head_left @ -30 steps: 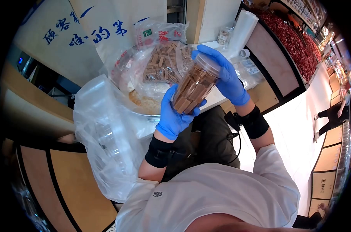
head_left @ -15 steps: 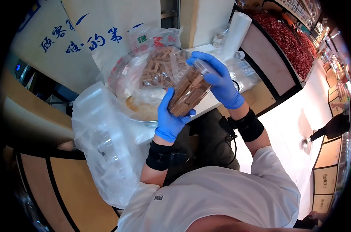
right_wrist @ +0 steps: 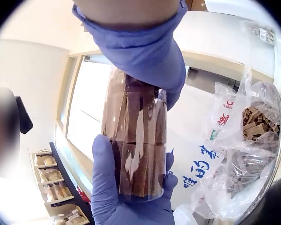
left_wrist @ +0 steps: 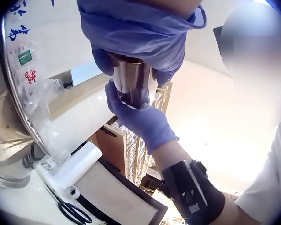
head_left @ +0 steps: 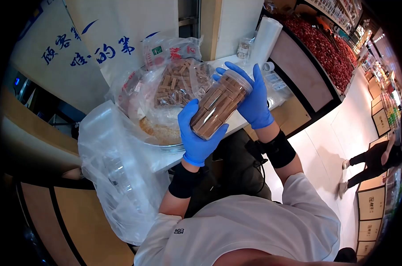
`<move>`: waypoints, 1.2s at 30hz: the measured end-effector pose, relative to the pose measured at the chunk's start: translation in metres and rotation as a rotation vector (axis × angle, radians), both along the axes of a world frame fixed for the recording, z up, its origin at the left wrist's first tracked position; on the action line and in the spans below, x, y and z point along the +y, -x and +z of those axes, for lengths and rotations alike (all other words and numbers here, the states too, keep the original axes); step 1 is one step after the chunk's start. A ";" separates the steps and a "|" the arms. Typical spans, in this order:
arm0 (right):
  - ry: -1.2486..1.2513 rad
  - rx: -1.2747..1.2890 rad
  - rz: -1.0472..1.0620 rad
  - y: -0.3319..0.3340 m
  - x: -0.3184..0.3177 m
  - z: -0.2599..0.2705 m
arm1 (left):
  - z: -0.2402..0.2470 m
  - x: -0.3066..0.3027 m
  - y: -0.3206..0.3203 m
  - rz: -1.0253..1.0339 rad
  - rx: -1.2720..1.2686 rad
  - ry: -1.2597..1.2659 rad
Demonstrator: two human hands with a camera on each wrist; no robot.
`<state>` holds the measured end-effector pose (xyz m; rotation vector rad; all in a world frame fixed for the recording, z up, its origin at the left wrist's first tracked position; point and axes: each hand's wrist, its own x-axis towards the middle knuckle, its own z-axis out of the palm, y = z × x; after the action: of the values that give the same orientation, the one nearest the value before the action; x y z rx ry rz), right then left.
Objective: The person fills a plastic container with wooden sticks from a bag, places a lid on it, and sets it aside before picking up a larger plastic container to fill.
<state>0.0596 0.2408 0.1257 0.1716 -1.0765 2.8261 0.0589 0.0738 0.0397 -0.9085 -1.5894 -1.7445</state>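
A clear round jar (head_left: pixel 219 108) packed with brown rectangular sweets is held tilted in front of the body, its lidded end up and to the right. Gloved in blue, my left hand (head_left: pixel 200 139) grips the lower end, with fingers and thumb on either side of it in the right wrist view. My right hand (head_left: pixel 258 106), also blue-gloved, lies behind the lid end, its fingers extended and spread. Behind the jar, more brown sweets (head_left: pixel 178 82) fill an opened plastic bag on a large round metal tray (head_left: pixel 165 146).
A big translucent bag (head_left: pixel 121 177) hangs at the table's left. Near the back right stand a white plastic roll (head_left: pixel 266 40) and a small clear jar (head_left: pixel 244 48). Black scissors (left_wrist: pixel 75 212) lie by the roll. A person (head_left: pixel 374 157) walks in the aisle at right.
The right hand's fingers have loosened from around the lid end and spread out. The jar has turned in the hands and moved slightly left in view. The left hand keeps its grip.
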 end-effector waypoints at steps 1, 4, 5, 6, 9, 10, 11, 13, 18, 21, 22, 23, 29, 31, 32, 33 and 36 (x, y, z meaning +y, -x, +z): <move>0.000 -0.002 0.000 -0.001 -0.001 -0.001 | -0.001 0.000 0.001 0.000 -0.002 0.000; -0.091 0.005 -0.063 -0.003 -0.004 -0.005 | -0.004 0.000 0.003 0.026 0.032 -0.004; -0.106 0.018 -0.053 -0.003 -0.003 -0.007 | -0.004 0.000 0.003 0.045 0.048 0.005; -0.121 0.032 -0.042 -0.004 -0.003 -0.010 | -0.004 0.000 0.004 0.065 0.064 0.015; -0.228 0.110 -0.046 -0.001 -0.001 -0.023 | -0.002 -0.002 0.004 0.114 0.098 0.047; -0.228 0.109 -0.043 -0.001 0.002 -0.023 | -0.003 -0.003 0.005 0.116 0.096 0.047; -0.425 0.072 -0.076 -0.002 0.004 -0.020 | -0.006 -0.003 0.008 0.114 0.099 0.072; -0.623 0.035 -0.101 0.000 0.016 -0.014 | -0.005 -0.007 0.012 0.119 0.098 0.097; -1.284 0.110 -0.749 0.040 0.069 0.012 | -0.002 -0.023 0.026 0.024 -0.213 0.405; -1.470 0.168 -0.878 0.079 0.106 0.020 | -0.022 -0.022 0.044 0.175 -0.458 0.553; -1.478 0.171 -0.875 0.088 0.114 0.021 | -0.024 -0.022 0.045 0.174 -0.461 0.545; -1.566 0.098 -0.862 0.098 0.121 0.022 | -0.027 -0.022 0.045 0.167 -0.526 0.666; -1.684 -0.129 -0.790 0.160 0.143 -0.008 | -0.037 -0.019 0.045 0.158 -0.536 0.797; -1.685 -0.167 -0.752 0.181 0.146 -0.021 | -0.040 -0.019 0.047 0.187 -0.564 0.820; -1.697 -0.160 -0.752 0.195 0.150 -0.030 | -0.043 -0.020 0.046 0.174 -0.556 0.823; -1.707 -0.152 -0.753 0.208 0.153 -0.040 | -0.045 -0.021 0.047 0.162 -0.546 0.826; -1.703 -0.220 -0.783 0.228 0.151 -0.061 | -0.041 -0.021 0.047 0.149 -0.578 0.799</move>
<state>-0.1688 0.3916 0.0648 -0.3574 -2.4594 0.7381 0.0122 0.0524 -0.0016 -0.5954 -2.7590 -1.3116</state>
